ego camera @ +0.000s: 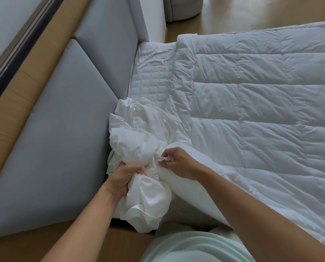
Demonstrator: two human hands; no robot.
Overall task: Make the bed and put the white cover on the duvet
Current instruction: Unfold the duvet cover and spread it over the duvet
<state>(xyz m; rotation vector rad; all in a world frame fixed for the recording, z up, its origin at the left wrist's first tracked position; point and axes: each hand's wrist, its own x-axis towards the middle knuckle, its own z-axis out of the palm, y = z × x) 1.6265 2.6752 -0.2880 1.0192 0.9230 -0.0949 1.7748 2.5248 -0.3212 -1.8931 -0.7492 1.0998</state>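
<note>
Right hand (178, 161): thumb and fingertips pinch a small white tab or fold at the near corner of the duvet (261, 103); which of the 2, cannot tell. Left hand (122, 178): fingers curled tight round the bunched white cover (137, 133), which is heaped against the grey headboard (63, 129). Judgement: the cover is held gathered so that 1 corner can be mated to the duvet corner. Duvet lies flat and uncovered, its top edge parallel to the headboard, with a strip of quilted mattress pad (152, 72) between. It runs rightward out of frame, so its long axis is probably perpendicular to the headboard.
</note>
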